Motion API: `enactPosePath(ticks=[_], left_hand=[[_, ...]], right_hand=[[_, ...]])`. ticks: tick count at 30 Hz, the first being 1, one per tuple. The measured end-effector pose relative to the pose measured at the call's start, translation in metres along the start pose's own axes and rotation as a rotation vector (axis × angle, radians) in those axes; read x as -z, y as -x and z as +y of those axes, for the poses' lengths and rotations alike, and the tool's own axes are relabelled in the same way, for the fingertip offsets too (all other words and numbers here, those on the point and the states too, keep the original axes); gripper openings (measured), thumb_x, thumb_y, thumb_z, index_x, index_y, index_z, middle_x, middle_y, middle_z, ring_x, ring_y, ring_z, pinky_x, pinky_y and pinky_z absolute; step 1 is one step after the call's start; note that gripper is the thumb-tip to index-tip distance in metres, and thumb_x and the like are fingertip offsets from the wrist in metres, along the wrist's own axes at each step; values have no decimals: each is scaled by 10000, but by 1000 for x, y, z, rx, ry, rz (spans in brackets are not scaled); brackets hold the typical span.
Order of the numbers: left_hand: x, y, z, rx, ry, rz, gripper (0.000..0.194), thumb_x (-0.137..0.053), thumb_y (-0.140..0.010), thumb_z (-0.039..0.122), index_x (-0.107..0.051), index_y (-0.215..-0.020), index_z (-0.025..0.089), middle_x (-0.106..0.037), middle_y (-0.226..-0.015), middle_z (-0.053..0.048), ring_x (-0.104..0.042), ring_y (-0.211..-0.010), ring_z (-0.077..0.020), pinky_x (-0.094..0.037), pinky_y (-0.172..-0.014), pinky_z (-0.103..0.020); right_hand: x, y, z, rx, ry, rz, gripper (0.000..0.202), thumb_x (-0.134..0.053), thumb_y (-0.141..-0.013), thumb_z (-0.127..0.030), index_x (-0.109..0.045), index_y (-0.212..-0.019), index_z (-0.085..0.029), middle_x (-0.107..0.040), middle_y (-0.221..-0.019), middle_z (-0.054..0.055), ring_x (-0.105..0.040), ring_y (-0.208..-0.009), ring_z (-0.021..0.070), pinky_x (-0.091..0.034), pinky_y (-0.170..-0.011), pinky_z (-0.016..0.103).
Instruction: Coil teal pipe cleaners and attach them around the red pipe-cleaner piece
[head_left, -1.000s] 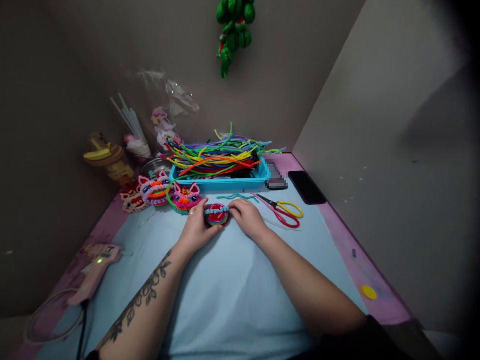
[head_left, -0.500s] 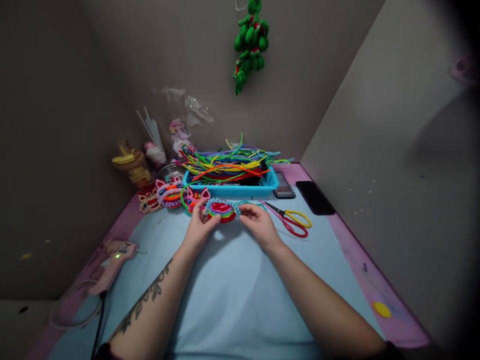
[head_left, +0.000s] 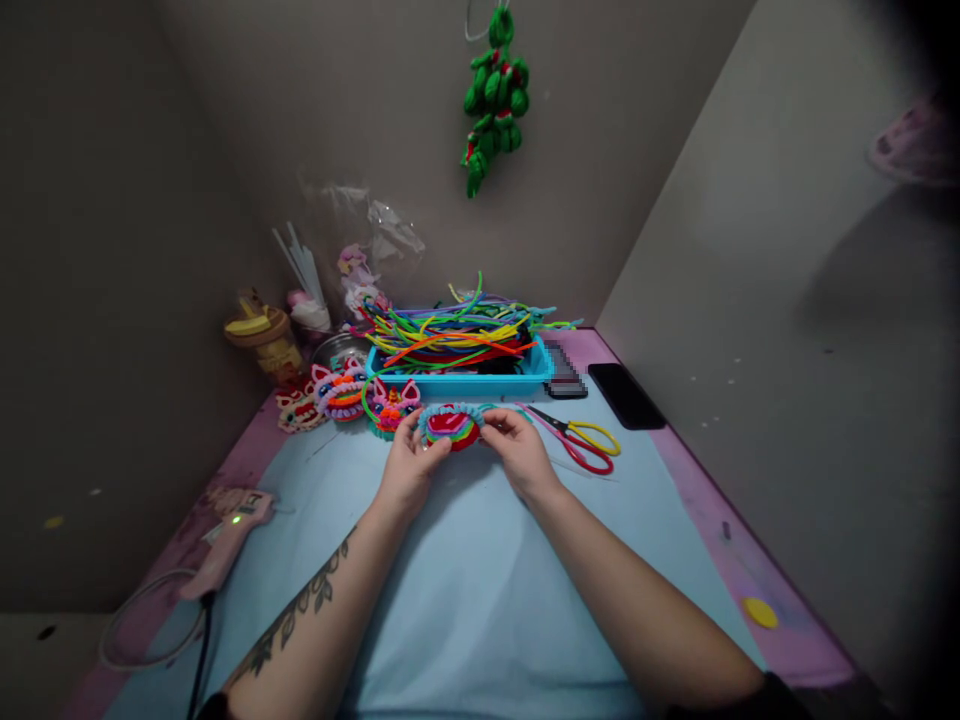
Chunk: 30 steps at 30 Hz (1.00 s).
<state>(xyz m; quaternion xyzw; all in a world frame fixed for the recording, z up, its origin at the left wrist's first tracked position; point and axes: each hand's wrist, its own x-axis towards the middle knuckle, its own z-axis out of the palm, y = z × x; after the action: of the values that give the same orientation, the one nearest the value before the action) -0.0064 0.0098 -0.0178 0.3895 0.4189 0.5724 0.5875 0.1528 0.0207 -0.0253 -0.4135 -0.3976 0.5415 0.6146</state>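
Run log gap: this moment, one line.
left hand: holding; right hand: holding; held: light-blue-rimmed rounded red fuzzy piece; nearby: red/yellow-handled metal scissors

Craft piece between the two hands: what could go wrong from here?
The left hand and right hand hold the craft piece by its sides; an uneven pull might bend the light blue strip along its top.
The glue gun shows a lit green light, so its nozzle may be hot if an arm brushes it.
The scissors lie close beside the right hand, which could knock them.
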Motion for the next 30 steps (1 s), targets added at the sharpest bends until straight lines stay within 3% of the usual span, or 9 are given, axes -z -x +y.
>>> enactPosePath(ticks=[4, 12, 20, 26, 30], left_hand=[[-1, 1, -1, 8, 50, 12, 738, -811, -571, 326, -409, -1177, 203, -586, -1184, -114, -612, -1030, -230, -487, -867, -376], [-8, 6, -8, -83, 77, 47, 773, -837, -538, 231, -426, -1192, 203, -583, -1103, -67, -606, -977, -187, -464, -878, -321], [-17, 14, -6, -149, 6, 95, 743, -828, -536, 222, -443, -1171, 208, -522, -1206, -101, -584, -1047, -218, -476, -888, -338], [-14, 16, 0, -47, 199, 39, 862, -828, -549, 155, -385, -1282, 252, -584, -1158, -77, -639, -856, -141, -511, -773, -263], [-9, 12, 0, 99, 407, 138, 668, -787, -591, 75, -499, -1175, 226, -634, -1091, -53, -644, -809, -106, -514, -747, -209]], right_hand=[[-3, 1, 0, -63, -101, -19, 223, -764, -577, -238, -650, -763, -194, -637, -749, -24, -583, -671, 118, -490, -691, 269], [2, -3, 6, -210, -277, 70, 283, -799, -535, -197, -618, -752, -198, -641, -723, -31, -606, -683, 125, -507, -683, 269], [3, 1, 3, -348, -394, -101, 240, -736, -644, -152, -581, -821, -201, -684, -762, -2, -655, -728, 139, -546, -700, 260], [8, -3, 4, -415, -488, -167, 231, -676, -672, -89, -586, -847, -209, -675, -835, -18, -648, -716, 102, -548, -649, 196], [3, 1, 0, -375, -458, -143, 247, -686, -640, -91, -567, -811, -223, -658, -791, -38, -637, -698, 103, -542, -638, 213]])
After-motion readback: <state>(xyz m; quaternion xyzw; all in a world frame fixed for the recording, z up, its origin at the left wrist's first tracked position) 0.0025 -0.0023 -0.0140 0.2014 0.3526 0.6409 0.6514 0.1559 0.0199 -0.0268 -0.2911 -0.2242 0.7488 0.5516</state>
